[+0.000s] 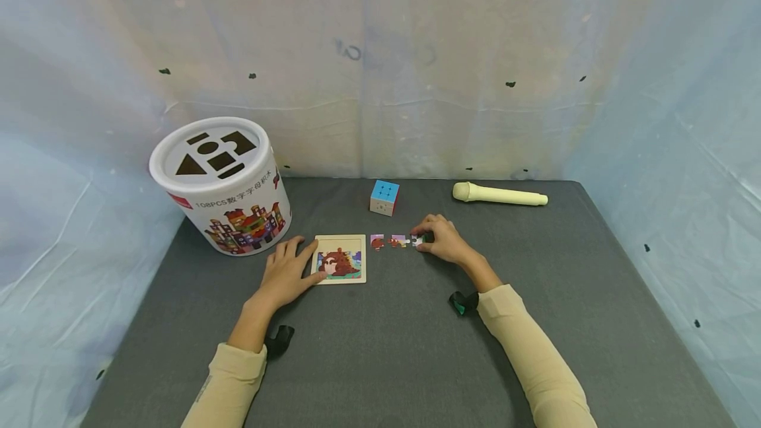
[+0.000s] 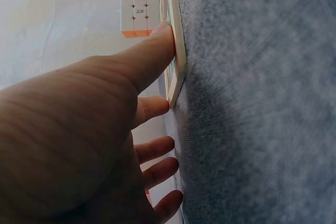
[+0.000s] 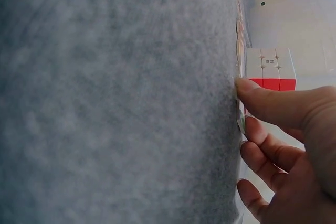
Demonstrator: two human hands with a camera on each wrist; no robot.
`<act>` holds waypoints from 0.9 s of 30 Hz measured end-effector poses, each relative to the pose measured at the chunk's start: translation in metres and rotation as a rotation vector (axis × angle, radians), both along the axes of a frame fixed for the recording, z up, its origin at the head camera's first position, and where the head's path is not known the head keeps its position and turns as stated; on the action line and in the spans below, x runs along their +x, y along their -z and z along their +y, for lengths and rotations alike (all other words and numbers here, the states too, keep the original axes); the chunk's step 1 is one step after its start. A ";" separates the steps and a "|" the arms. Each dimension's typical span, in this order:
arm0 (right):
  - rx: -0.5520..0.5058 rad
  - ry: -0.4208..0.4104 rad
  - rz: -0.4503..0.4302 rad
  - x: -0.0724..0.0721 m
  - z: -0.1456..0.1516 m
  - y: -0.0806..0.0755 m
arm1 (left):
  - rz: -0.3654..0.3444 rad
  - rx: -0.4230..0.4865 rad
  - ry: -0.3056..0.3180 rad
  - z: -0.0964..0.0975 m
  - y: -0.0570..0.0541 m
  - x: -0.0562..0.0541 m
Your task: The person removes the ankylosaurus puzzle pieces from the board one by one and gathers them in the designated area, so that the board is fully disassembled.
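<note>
A square wooden jigsaw puzzle [image 1: 341,239] with a dinosaur-like picture lies flat on the grey table. My left hand [image 1: 285,276] rests at its left side with fingers spread; the thumb [image 2: 152,51] presses on its face and the index fingertip touches its edge. To the right of the puzzle, loose puzzle pieces lie in a row: one piece [image 1: 377,241] nearest the frame, then another piece [image 1: 398,241]. At the row's right end my right hand [image 1: 442,241] pinches a puzzle piece [image 1: 417,241] between thumb and fingers, low over the cloth and partly covering it.
A blue-topped puzzle cube [image 1: 384,197] stands behind the pieces. A pale yellow toy microphone [image 1: 499,194] lies at the back right. A large white block bucket [image 1: 220,226] with a shape-sorter lid stands beyond my left hand. Plastic sheeting [image 1: 428,84] hangs behind the table.
</note>
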State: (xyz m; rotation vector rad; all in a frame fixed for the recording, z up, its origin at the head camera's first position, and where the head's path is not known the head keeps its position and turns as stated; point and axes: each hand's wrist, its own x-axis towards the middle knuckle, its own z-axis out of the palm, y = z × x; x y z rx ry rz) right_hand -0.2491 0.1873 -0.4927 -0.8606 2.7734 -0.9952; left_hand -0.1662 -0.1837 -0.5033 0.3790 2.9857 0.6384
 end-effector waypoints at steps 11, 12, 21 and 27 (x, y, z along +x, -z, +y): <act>0.043 0.012 0.003 0.002 0.003 -0.002 | 0.014 0.001 0.001 0.003 0.003 0.001; 0.048 0.015 0.005 0.002 0.003 -0.002 | 0.014 -0.002 0.002 0.003 0.003 0.001; 0.046 -0.008 0.101 0.002 -0.020 -0.018 | 0.022 0.001 0.019 0.001 0.003 0.002; -0.041 -0.150 0.046 0.005 -0.068 -0.033 | 0.026 -0.013 0.042 -0.007 0.004 0.005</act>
